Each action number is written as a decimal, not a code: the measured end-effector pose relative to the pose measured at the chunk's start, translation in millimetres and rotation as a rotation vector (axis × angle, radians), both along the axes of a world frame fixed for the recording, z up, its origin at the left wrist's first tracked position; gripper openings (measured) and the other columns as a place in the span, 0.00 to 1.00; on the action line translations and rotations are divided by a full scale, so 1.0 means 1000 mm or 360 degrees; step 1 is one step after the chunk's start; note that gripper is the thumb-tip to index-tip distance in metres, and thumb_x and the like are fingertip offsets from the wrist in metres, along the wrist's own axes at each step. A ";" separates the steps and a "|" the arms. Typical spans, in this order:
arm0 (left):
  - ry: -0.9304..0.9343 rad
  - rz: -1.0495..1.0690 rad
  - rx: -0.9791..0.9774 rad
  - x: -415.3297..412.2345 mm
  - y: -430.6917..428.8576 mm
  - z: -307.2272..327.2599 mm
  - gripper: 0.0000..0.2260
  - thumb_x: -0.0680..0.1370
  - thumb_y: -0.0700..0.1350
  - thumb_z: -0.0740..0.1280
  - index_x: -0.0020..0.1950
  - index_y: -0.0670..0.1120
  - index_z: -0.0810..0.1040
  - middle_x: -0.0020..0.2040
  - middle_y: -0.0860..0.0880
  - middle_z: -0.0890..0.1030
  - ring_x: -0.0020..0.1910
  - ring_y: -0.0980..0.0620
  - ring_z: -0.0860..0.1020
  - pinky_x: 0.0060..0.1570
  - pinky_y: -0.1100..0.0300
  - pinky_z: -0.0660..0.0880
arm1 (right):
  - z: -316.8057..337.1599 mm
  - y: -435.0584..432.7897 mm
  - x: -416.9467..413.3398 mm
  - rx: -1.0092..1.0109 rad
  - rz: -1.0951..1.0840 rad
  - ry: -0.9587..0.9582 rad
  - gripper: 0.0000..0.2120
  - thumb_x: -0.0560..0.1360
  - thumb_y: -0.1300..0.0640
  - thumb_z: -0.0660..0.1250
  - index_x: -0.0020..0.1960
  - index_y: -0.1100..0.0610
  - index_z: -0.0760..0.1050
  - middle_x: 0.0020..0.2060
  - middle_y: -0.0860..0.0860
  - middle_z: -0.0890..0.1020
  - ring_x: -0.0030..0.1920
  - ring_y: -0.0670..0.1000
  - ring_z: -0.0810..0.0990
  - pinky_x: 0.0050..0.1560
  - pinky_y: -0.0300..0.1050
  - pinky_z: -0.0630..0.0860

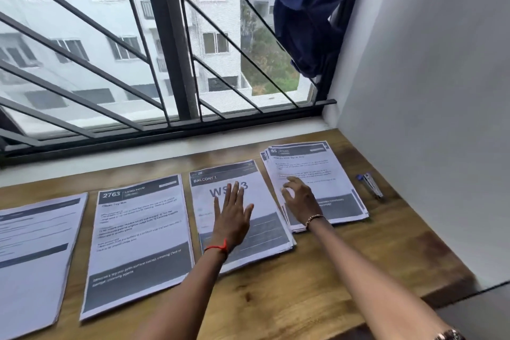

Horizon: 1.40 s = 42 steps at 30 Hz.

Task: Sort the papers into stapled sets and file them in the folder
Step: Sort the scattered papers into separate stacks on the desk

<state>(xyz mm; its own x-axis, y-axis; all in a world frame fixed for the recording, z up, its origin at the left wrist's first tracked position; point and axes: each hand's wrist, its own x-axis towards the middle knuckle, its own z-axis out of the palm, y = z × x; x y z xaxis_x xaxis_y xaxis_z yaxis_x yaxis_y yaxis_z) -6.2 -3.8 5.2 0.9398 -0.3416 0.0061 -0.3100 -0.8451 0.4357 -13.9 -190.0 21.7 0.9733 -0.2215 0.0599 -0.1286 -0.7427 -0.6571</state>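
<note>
Sorting papers on the surface | left edge: far-left pile (pixel 36 257), then 2763 pile (pixel 138 243) | centre: left hand (pixel 231 218) flat, fingers straight, pressing BALCONY 1 pile (pixel 262 232) | right rear corner: right hand (pixel 299 196), fingers bent on fanned 85 pile (pixel 317 165), pinch unclear | stapler (pixel 372 185) by right edge | risk: fanned sheets slip or lift doubled, mixing sets | folder not in view

One head cam — on my head, facing forward and down, near over the papers (pixel 138 229) on the desk (pixel 345 270), window (pixel 110 50) beyond.
</note>
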 end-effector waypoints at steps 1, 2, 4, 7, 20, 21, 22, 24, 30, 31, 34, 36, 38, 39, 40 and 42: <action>0.0010 -0.0015 -0.0022 -0.002 -0.004 0.000 0.25 0.83 0.52 0.48 0.77 0.46 0.47 0.77 0.50 0.42 0.75 0.54 0.38 0.71 0.52 0.35 | 0.001 -0.004 -0.003 -0.0008 -0.0004 -0.0006 0.12 0.77 0.60 0.61 0.55 0.67 0.77 0.64 0.58 0.74 0.64 0.56 0.72 0.64 0.43 0.67; 0.0016 -0.0034 -0.0040 -0.004 -0.007 0.000 0.25 0.83 0.52 0.49 0.77 0.45 0.48 0.77 0.50 0.43 0.75 0.54 0.40 0.72 0.51 0.37 | 0.000 -0.008 -0.006 -0.0015 -0.0005 -0.0011 0.12 0.77 0.60 0.61 0.55 0.67 0.77 0.63 0.59 0.75 0.63 0.56 0.73 0.63 0.42 0.67; 0.0030 -0.0077 -0.0104 -0.005 -0.016 -0.002 0.24 0.83 0.51 0.50 0.76 0.44 0.51 0.78 0.48 0.47 0.76 0.52 0.44 0.73 0.51 0.44 | -0.001 -0.019 -0.009 -0.0016 -0.0021 -0.0008 0.11 0.77 0.61 0.61 0.53 0.67 0.77 0.58 0.59 0.77 0.59 0.57 0.75 0.60 0.41 0.68; 0.0183 -0.0121 -0.0354 -0.003 -0.031 -0.003 0.23 0.82 0.50 0.52 0.75 0.41 0.55 0.76 0.44 0.55 0.75 0.49 0.54 0.71 0.57 0.52 | -0.008 -0.037 -0.008 0.0011 -0.0042 0.0010 0.09 0.77 0.61 0.62 0.50 0.66 0.77 0.51 0.59 0.78 0.53 0.57 0.77 0.53 0.42 0.70; 0.0390 0.0219 -0.0493 0.043 -0.136 -0.015 0.22 0.82 0.46 0.56 0.73 0.36 0.59 0.72 0.39 0.63 0.72 0.44 0.61 0.68 0.60 0.54 | -0.039 -0.158 0.055 -0.0112 -0.0115 0.0188 0.17 0.77 0.59 0.62 0.61 0.69 0.72 0.61 0.64 0.71 0.63 0.62 0.70 0.63 0.49 0.66; 0.0390 0.0300 -0.0503 0.047 -0.142 -0.016 0.22 0.81 0.45 0.58 0.72 0.35 0.60 0.71 0.38 0.65 0.72 0.43 0.62 0.68 0.60 0.55 | -0.040 -0.165 0.060 -0.0122 -0.0146 0.0185 0.18 0.77 0.59 0.62 0.62 0.69 0.71 0.63 0.64 0.70 0.63 0.62 0.69 0.63 0.49 0.66; 0.0389 0.0370 -0.0505 0.052 -0.147 -0.017 0.21 0.81 0.44 0.59 0.70 0.34 0.63 0.70 0.37 0.67 0.70 0.41 0.64 0.67 0.58 0.57 | -0.041 -0.171 0.065 -0.0149 -0.0173 0.0194 0.19 0.77 0.58 0.62 0.63 0.68 0.69 0.63 0.63 0.70 0.64 0.62 0.69 0.63 0.50 0.66; 0.0413 0.0493 -0.0463 0.062 -0.157 -0.023 0.19 0.80 0.44 0.61 0.67 0.34 0.67 0.65 0.35 0.71 0.66 0.38 0.67 0.63 0.56 0.60 | -0.044 -0.183 0.074 -0.0244 -0.0200 0.0234 0.21 0.77 0.54 0.61 0.64 0.67 0.68 0.64 0.62 0.70 0.63 0.62 0.69 0.61 0.51 0.67; 0.0471 0.0824 -0.0310 0.079 -0.173 -0.024 0.22 0.78 0.46 0.62 0.65 0.32 0.63 0.66 0.34 0.66 0.66 0.38 0.63 0.64 0.53 0.57 | -0.055 -0.194 0.100 -0.0227 -0.0274 0.0376 0.22 0.77 0.51 0.61 0.61 0.68 0.67 0.62 0.64 0.69 0.64 0.62 0.66 0.62 0.52 0.65; 0.0477 0.0833 -0.0312 0.081 -0.176 -0.024 0.23 0.78 0.46 0.63 0.66 0.32 0.63 0.67 0.35 0.64 0.67 0.38 0.62 0.65 0.53 0.57 | -0.057 -0.195 0.105 -0.0242 -0.0279 0.0385 0.22 0.77 0.50 0.60 0.61 0.68 0.68 0.62 0.63 0.69 0.63 0.62 0.66 0.62 0.52 0.65; 0.0498 0.0846 -0.0383 0.086 -0.181 -0.027 0.25 0.76 0.46 0.65 0.67 0.34 0.63 0.68 0.36 0.63 0.67 0.38 0.61 0.66 0.52 0.59 | -0.058 -0.193 0.116 -0.0280 -0.0186 0.0412 0.22 0.77 0.50 0.60 0.59 0.68 0.69 0.62 0.62 0.68 0.63 0.61 0.65 0.61 0.50 0.64; 0.0492 0.0888 -0.0452 0.089 -0.181 -0.031 0.24 0.75 0.47 0.67 0.66 0.36 0.67 0.67 0.37 0.66 0.66 0.38 0.63 0.65 0.52 0.61 | -0.061 -0.189 0.124 -0.0237 -0.0121 0.0391 0.22 0.77 0.51 0.62 0.58 0.70 0.70 0.61 0.62 0.68 0.63 0.61 0.65 0.61 0.48 0.63; 0.0490 0.0930 -0.0475 0.091 -0.181 -0.033 0.23 0.74 0.47 0.67 0.66 0.38 0.69 0.66 0.38 0.68 0.66 0.39 0.64 0.64 0.52 0.61 | -0.064 -0.187 0.127 -0.0194 -0.0164 0.0347 0.21 0.76 0.52 0.63 0.57 0.71 0.70 0.60 0.63 0.68 0.62 0.61 0.66 0.60 0.48 0.63; 0.0485 0.0944 -0.0473 0.092 -0.181 -0.034 0.23 0.75 0.47 0.67 0.66 0.37 0.68 0.66 0.38 0.67 0.66 0.39 0.64 0.65 0.52 0.61 | -0.065 -0.187 0.128 -0.0177 -0.0210 0.0322 0.20 0.76 0.53 0.62 0.57 0.71 0.71 0.60 0.63 0.69 0.62 0.61 0.66 0.60 0.48 0.63; 0.0477 0.0960 -0.0464 0.092 -0.183 -0.034 0.24 0.75 0.46 0.66 0.66 0.36 0.66 0.67 0.37 0.66 0.66 0.39 0.63 0.65 0.52 0.61 | -0.066 -0.187 0.128 -0.0158 -0.0254 0.0302 0.19 0.76 0.55 0.62 0.56 0.71 0.72 0.60 0.64 0.69 0.62 0.61 0.67 0.60 0.48 0.63; 0.0416 0.0995 -0.0401 0.090 -0.188 -0.035 0.26 0.76 0.46 0.66 0.68 0.35 0.63 0.67 0.36 0.64 0.66 0.38 0.63 0.65 0.51 0.60 | -0.067 -0.186 0.128 -0.0147 -0.0314 0.0276 0.18 0.76 0.56 0.62 0.56 0.71 0.72 0.59 0.63 0.70 0.61 0.61 0.67 0.59 0.49 0.64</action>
